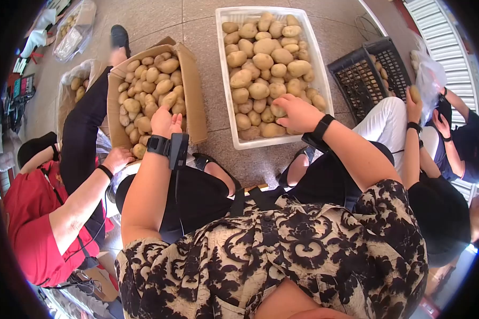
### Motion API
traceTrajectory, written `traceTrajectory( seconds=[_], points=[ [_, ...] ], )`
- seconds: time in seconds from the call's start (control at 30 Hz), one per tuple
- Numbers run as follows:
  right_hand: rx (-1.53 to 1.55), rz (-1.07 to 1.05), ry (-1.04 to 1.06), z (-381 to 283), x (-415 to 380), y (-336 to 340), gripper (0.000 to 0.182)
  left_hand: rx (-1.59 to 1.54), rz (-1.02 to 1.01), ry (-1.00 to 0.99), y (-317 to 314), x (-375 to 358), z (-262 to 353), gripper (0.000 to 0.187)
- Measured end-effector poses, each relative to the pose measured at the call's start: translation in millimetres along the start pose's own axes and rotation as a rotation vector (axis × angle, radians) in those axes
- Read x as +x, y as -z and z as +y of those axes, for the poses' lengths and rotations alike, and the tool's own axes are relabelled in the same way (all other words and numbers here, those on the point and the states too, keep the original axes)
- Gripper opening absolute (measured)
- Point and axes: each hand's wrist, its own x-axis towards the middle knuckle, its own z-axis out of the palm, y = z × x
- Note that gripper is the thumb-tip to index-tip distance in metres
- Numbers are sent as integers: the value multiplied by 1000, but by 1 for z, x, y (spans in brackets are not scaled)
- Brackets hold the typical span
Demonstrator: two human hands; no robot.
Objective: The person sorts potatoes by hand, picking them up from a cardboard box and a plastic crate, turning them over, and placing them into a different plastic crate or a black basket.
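My left hand (166, 123) is over the near right side of a cardboard box (196, 101) full of potatoes. Its fingers are closed at the near end of a long potato (169, 99); part of the grip is hidden. Over in the white plastic crate (319, 87), which is heaped with potatoes, my right hand (299, 114) has its thumb and fingers around a potato (278, 110) near the crate's front right. Both wrists wear black bands, the left one with a small device.
A black slatted crate (370, 74) holds potatoes at the right. There, a co-worker's hand (413, 109) holds a potato beside a clear plastic bag (428, 74). Another person's hand (118, 159) rests at the cardboard box's front left corner. Bagged potatoes (79, 87) stand farther left.
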Motion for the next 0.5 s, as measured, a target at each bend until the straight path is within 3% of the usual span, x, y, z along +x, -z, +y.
traceTrajectory(
  seconds=[0.13, 0.5],
  points=[
    [-25, -20, -19, 3, 5, -3, 51, -68, -91, 182, -5, -1, -5, 45],
    [-58, -112, -110, -6, 15, -5, 57, 56, -269, 228, -5, -7, -14, 37]
  ],
)
